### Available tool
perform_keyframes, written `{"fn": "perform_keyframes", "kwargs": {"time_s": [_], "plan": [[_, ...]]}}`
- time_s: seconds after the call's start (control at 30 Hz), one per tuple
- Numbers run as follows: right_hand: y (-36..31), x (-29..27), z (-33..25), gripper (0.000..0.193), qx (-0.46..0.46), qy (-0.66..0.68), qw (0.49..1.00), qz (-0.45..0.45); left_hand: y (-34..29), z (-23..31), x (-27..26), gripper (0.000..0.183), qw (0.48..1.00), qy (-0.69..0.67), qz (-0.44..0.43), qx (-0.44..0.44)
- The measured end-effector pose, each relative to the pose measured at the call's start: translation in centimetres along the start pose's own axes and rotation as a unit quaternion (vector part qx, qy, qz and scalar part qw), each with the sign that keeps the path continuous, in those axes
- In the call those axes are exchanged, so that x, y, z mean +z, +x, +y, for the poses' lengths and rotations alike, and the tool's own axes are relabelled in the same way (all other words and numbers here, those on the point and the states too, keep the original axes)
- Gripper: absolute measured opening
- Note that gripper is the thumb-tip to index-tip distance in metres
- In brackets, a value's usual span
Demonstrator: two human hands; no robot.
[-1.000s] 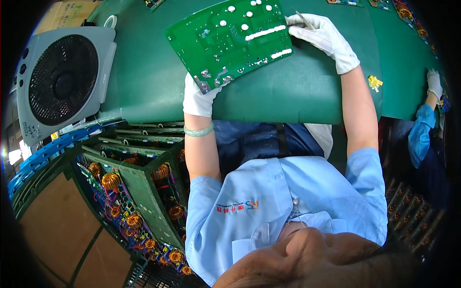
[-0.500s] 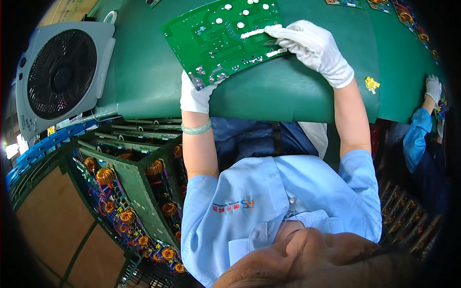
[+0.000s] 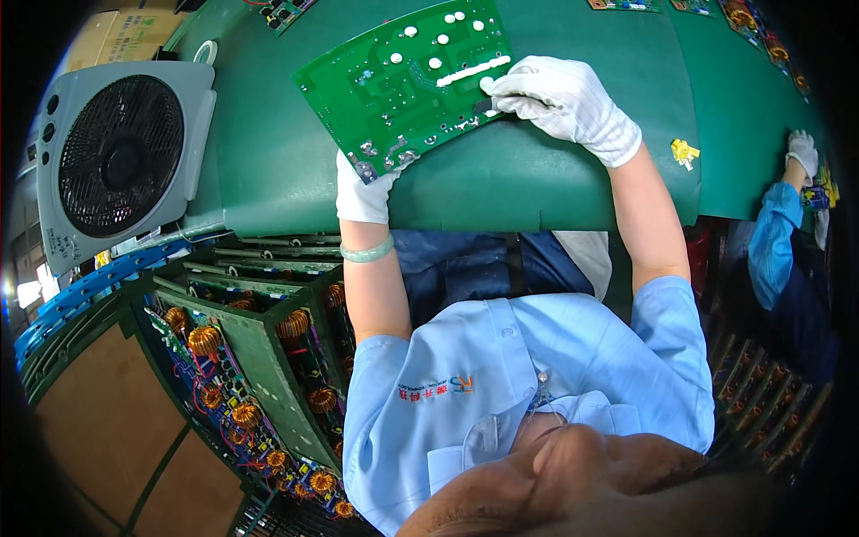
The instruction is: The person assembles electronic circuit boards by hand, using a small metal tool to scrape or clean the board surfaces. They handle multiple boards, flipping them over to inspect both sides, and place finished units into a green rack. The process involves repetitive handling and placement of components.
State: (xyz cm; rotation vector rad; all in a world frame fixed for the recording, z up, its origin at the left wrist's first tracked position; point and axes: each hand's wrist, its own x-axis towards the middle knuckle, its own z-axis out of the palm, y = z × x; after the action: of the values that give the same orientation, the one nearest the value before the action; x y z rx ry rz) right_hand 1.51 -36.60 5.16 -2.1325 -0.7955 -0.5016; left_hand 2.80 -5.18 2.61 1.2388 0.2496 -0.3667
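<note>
Raised over the green tabletop is a green circuit board [image 3: 380, 98], tilted, its solder side showing. White round blobs dot its upper part, and a white strip [image 3: 474, 71] runs near its right side. My gloved left hand [image 3: 365, 192] grips the board at its lower left corner; most of its fingers are hidden beneath. At the board's right edge my gloved right hand [image 3: 564, 103] is closed in a pinch. A small dark flat piece [image 3: 483, 106] shows under its fingertips, against the board; its kind is unclear.
A grey box fan [image 3: 121, 161] stands at the left. Below it, a green rack [image 3: 259, 345] holds boards with copper coils. A small yellow part [image 3: 684, 152] lies right of my arm. More boards [image 3: 752, 22] line the far right, near another person's gloved hand [image 3: 803, 152].
My right hand has moved left and down from the upper white strip to the board's lower right edge. That strip now shows whole. The board has shifted slightly left.
</note>
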Motion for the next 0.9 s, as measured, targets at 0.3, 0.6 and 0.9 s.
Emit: {"fn": "perform_keyframes", "kwargs": {"time_s": [0.3,0.6,0.9], "plan": [[0.1,0.3,0.2,0.033,-0.009,-0.052,0.998,0.03,0.0,-0.3,-0.5,0.043,0.994,0.098,-0.02,0.037],[0.2,0.1,0.1,0.033,-0.007,-0.01,1.0,0.011,-0.4,-0.1,0.2,0.035,0.982,0.154,-0.053,0.095],[0.2,0.0,0.2,0.032,-0.015,-0.026,0.998,0.046,-0.4,-0.1,0.1,0.037,0.975,0.184,-0.052,0.109]]}}
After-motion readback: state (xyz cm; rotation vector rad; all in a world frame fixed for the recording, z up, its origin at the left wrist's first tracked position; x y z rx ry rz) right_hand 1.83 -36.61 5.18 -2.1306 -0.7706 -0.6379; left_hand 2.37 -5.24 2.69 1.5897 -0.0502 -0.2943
